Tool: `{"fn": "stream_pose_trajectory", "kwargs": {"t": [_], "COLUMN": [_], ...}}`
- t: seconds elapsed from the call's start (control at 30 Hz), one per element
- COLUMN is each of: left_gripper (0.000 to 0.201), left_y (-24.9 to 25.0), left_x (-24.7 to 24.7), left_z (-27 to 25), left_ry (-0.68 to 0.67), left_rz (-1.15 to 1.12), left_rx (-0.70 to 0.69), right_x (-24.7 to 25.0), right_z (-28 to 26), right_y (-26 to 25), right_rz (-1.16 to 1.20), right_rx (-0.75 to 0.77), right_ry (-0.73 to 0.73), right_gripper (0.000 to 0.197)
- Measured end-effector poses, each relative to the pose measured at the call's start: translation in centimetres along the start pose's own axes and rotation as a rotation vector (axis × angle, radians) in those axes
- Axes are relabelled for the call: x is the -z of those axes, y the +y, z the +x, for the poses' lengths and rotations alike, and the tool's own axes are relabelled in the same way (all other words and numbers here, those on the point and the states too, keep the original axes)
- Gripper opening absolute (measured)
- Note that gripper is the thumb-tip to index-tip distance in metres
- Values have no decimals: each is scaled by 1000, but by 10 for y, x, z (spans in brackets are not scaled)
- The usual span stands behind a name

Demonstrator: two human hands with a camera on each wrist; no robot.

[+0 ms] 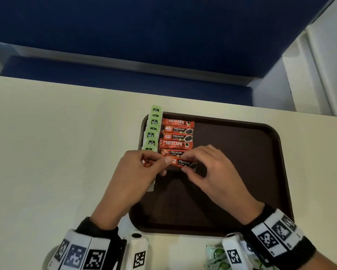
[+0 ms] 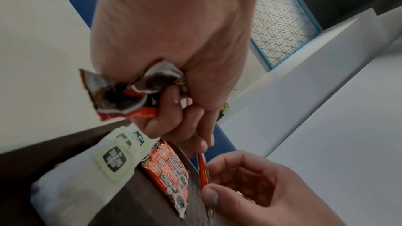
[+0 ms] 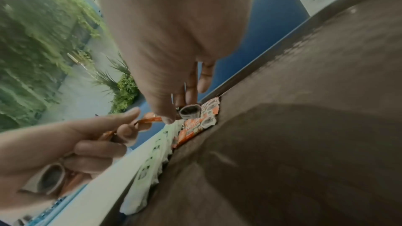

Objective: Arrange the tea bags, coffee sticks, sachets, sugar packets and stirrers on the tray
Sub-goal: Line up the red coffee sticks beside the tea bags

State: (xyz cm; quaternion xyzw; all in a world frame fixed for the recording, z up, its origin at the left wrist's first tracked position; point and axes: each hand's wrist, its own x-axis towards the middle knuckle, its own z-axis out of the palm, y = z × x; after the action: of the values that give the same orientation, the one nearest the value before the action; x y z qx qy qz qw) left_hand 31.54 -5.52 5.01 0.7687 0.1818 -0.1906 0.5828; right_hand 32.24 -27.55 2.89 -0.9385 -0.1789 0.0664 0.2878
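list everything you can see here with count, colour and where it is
tray: one, dark brown, on the table in front of the person
tea bags: a column, exact count unclear, light green tags, along the tray's left edge
coffee sticks laid down: five, red-orange and black, stacked in a column right of the tea bags
coffee stick being placed: one, red and black, just below the column, in both hands' grip
spare coffee sticks: count unclear, red and black, bunched in the left hand
green packets: count unclear, at the table's near edge
table: one, cream
partition: one, blue, behind the table
left hand: pinches the stick's left end
right hand: pinches its right end
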Motion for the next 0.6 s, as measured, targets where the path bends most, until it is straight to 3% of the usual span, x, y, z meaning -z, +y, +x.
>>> {"fn": "stream_pose_trajectory", "kwargs": {"t": [0.17, 0.33, 0.6], "left_gripper": [17, 16, 12], "left_y": [-2, -6, -7], "left_x": [10, 15, 17], "left_z": [3, 4, 4], "left_ry": [160, 183, 200], "left_rz": [-109, -146, -168], "left_rx": [-16, -28, -26], "right_x": [-23, -38, -43], "right_z": [0, 4, 8], "right_y": [8, 7, 9], "right_rz": [-193, -343, -368], "right_rx": [61, 106, 87], "right_ry": [2, -15, -6], "right_gripper": [29, 29, 31]}}
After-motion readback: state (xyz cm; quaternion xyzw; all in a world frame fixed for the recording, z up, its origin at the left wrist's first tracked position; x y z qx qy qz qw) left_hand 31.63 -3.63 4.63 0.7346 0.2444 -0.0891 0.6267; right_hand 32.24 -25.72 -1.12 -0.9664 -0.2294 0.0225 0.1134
